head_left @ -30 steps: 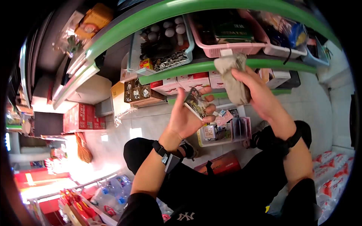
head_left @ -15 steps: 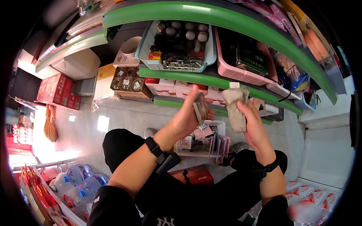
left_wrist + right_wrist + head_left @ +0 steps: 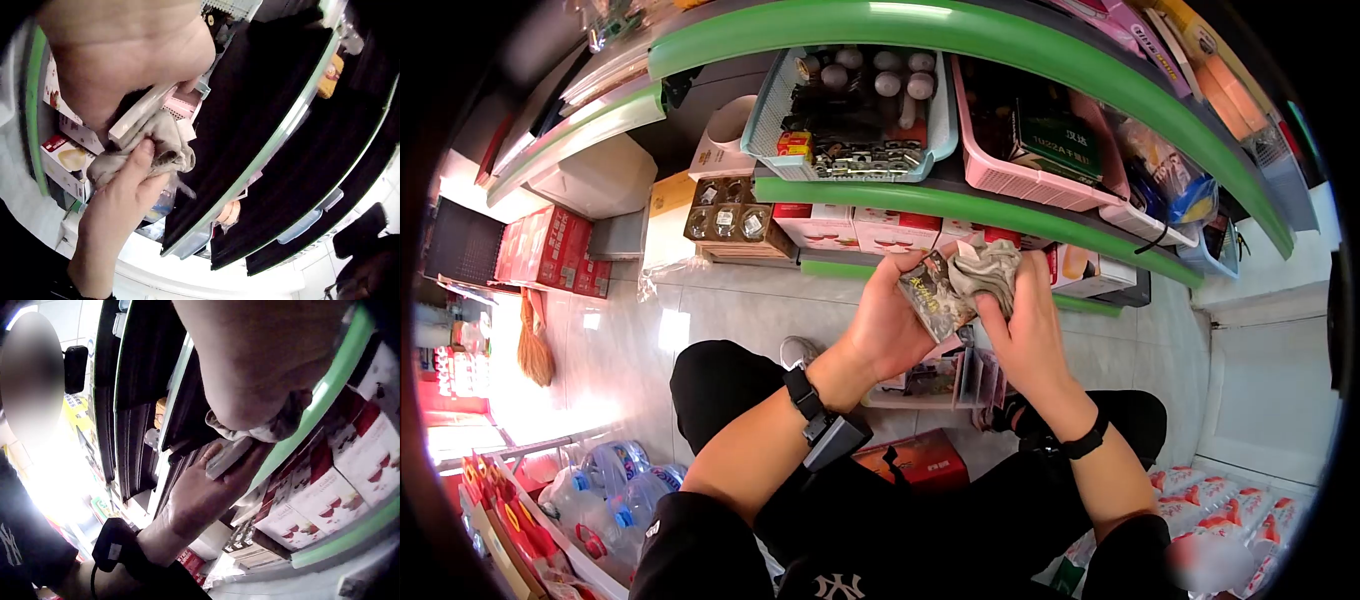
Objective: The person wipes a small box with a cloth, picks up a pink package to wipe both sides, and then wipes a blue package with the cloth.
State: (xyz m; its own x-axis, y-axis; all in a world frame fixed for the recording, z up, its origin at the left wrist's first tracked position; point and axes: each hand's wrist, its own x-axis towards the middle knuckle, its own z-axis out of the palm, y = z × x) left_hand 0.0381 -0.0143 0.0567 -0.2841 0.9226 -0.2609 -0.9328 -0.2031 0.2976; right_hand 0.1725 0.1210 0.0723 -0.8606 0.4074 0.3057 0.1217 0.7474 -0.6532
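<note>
Hands [image 3: 887, 325] [image 3: 1032, 350] hold box [image 3: 937, 303] and cloth [image 3: 983, 272] — box partly hidden under cloth

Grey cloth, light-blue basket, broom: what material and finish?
Grey cloth: soft matte fabric, perhaps cotton; it bunches in folds. Light-blue basket: likely moulded plastic, faint sheen, perforated walls. Broom: seemingly dry plant fibre, matte, from its orange-brown strands; synthetic possible.
</note>
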